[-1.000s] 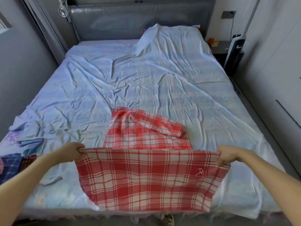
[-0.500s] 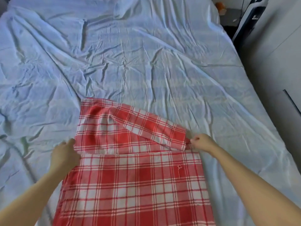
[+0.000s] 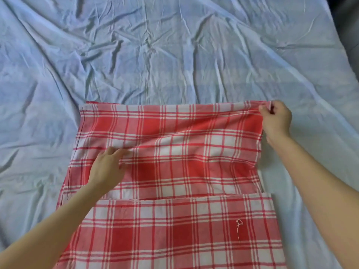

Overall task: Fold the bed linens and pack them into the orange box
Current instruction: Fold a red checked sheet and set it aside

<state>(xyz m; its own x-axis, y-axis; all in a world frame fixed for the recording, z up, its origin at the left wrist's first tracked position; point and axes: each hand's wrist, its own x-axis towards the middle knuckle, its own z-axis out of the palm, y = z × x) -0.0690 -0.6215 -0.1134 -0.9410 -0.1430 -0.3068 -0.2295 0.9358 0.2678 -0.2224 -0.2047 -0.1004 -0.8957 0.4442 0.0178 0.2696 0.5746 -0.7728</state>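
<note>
A red and white plaid linen (image 3: 174, 152) lies spread on the bed in the middle of the view. Its near part (image 3: 184, 233) lies folded over the rest, with a loose white thread on it. My right hand (image 3: 275, 119) pinches the far right corner of the plaid cloth and holds it out taut. My left hand (image 3: 108, 166) rests on the cloth near its left side, fingers stretched toward a crease. The orange box is not in view.
A wrinkled pale blue sheet (image 3: 155, 55) covers the bed all around the plaid linen. A dark strip of floor or furniture (image 3: 349, 26) shows at the far right edge.
The turned-down far flap of the plaid cloth has been pulled out flat. My right hand moved to the far right corner. My left hand shifted onto the cloth. The camera came closer.
</note>
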